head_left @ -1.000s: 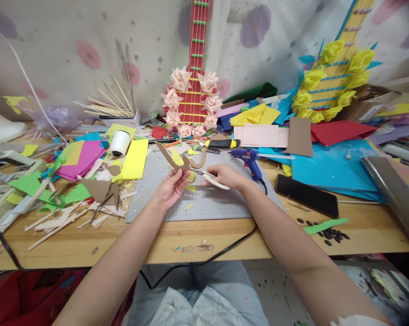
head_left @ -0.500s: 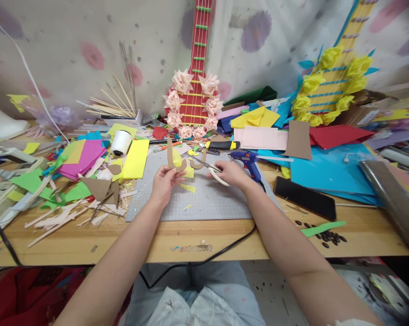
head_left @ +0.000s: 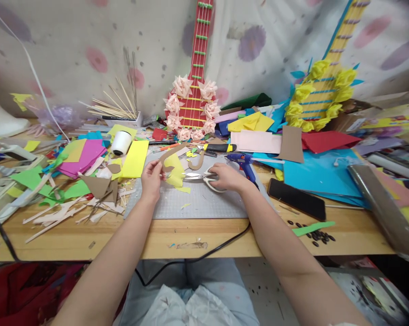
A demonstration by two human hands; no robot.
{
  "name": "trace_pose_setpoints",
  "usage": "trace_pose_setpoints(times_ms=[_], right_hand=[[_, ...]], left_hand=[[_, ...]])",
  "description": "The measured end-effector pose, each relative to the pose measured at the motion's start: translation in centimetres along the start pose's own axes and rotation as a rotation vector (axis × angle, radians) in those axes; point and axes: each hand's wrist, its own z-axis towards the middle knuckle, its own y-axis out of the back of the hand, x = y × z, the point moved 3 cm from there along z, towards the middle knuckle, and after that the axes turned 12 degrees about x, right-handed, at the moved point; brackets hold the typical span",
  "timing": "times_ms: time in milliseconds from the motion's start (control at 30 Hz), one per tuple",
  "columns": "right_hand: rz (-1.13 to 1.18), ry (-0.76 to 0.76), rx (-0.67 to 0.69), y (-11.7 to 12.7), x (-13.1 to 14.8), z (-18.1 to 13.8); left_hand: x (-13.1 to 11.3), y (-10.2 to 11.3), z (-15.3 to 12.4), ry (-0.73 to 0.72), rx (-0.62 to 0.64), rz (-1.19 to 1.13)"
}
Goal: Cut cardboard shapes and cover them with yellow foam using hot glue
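Note:
Between its fingertips my left hand (head_left: 152, 180) pinches a curved, hook-shaped brown piece (head_left: 170, 156), apparently paper or card. Under and beside that piece shows yellow paper (head_left: 174, 168); I cannot tell whether it is held too. My right hand (head_left: 226, 176) is wrapped round the white handles of a pair of scissors (head_left: 209, 181). Their metal blades point left toward the yellow paper, over the grey cutting mat (head_left: 197, 206). A second curved brown piece (head_left: 197, 162) lies on the mat just beyond the blades. Small yellow scraps (head_left: 183, 189) lie near the left hand.
Behind the mat stands a red guitar model (head_left: 192, 106) with pink flowers; a yellow one (head_left: 318, 99) leans at right. A blue glue gun (head_left: 245, 165), utility knife (head_left: 221, 147) and black phone (head_left: 297, 198) lie right. Scraps (head_left: 60, 213) cover the left. A black cable (head_left: 204, 260) crosses the front edge.
The scissors have swung from pointing up-left to lying nearly level, blades toward the yellow paper. My left hand has shifted slightly left, and the brown piece has tilted over to the right.

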Motion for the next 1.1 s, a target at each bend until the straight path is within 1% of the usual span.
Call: trace_pose_setpoints(times_ms=[100, 233, 333, 400, 467, 500, 567, 600, 667, 733, 767, 833, 933, 1100], right_hand=[[0.008, 0.019, -0.018, 0.4, -0.4, -0.4], [-0.009, -0.020, -0.052, 0.9, -1.3, -1.1], [-0.013, -0.052, -0.020, 0.7, -1.8, -1.6], [0.015, -0.085, 0.002, 0.8, -2.0, -1.8], [0.051, -0.138, 0.000, 1.1, -2.0, -2.0], [0.071, -0.166, -0.017, 1.4, -1.9, -2.1], [0.131, -0.192, -0.117, 2.2, -1.5, -2.0], [0.177, -0.172, -0.193, 2.6, -1.1, -1.8], [0.286, -0.059, -0.355, 3.4, 0.1, -1.2], [0.355, 0.132, -0.420, 3.5, 1.7, -0.2], [0.381, 0.207, -0.414, 3.4, 2.6, 0.4], [0.440, 0.281, -0.366, 2.7, 3.9, 1.8], [0.565, 0.270, -0.310, 1.0, 4.6, 3.6], [1.082, 0.203, -0.296, -1.5, 3.5, 4.6]], left_hand=[[-0.1, 0.3, 0.1, 0.012, -0.066, -0.060], [-0.3, 0.8, 0.5, 0.027, -0.120, -0.126], [-0.4, 1.3, 0.7, 0.019, -0.180, -0.101], [-0.4, 1.3, 0.7, -0.006, -0.187, -0.041], [-0.5, 1.2, 0.5, -0.076, -0.146, 0.082], [-0.6, 1.1, 0.3, -0.134, -0.116, 0.177], [-0.9, 0.7, -0.2, -0.284, -0.054, 0.425], [-1.0, 0.5, -0.5, -0.363, -0.026, 0.559], [-1.2, -0.1, -1.1, -0.499, 0.026, 0.791], [-1.3, -0.6, -1.7, -0.601, 0.072, 0.932], [-1.3, -0.9, -1.9, -0.641, 0.097, 0.969], [-1.3, -1.2, -2.1, -0.693, 0.147, 0.997], [-1.0, -1.4, -2.1, -0.686, 0.205, 0.972], [-0.3, -1.2, -1.7, -0.628, 0.296, 0.933]])
